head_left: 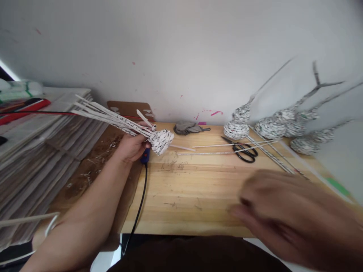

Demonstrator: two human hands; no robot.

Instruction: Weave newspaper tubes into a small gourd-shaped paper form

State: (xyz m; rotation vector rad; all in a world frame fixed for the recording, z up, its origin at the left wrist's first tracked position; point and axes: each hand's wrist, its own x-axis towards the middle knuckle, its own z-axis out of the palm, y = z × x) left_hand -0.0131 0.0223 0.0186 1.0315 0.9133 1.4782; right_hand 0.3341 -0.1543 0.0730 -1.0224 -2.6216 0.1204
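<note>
Left of the black scissors (245, 152), the left hand (132, 146) has its fingers wrapped around the strips of a small woven paper piece (161, 142); the dark print on it is too small to read. Nearer the wearer than the scissors, the right hand (283, 211) blurs over the surface (193, 196), fingers curled; whether they grip anything I cannot tell. Gourd-shaped woven pieces (270, 127), their print equally illegible, sit behind and right of the scissors.

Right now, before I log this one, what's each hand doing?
Left hand: closed, holding the woven paper piece.
Right hand: blurred; whether it's open, closed or holding anything can't be told.
</note>
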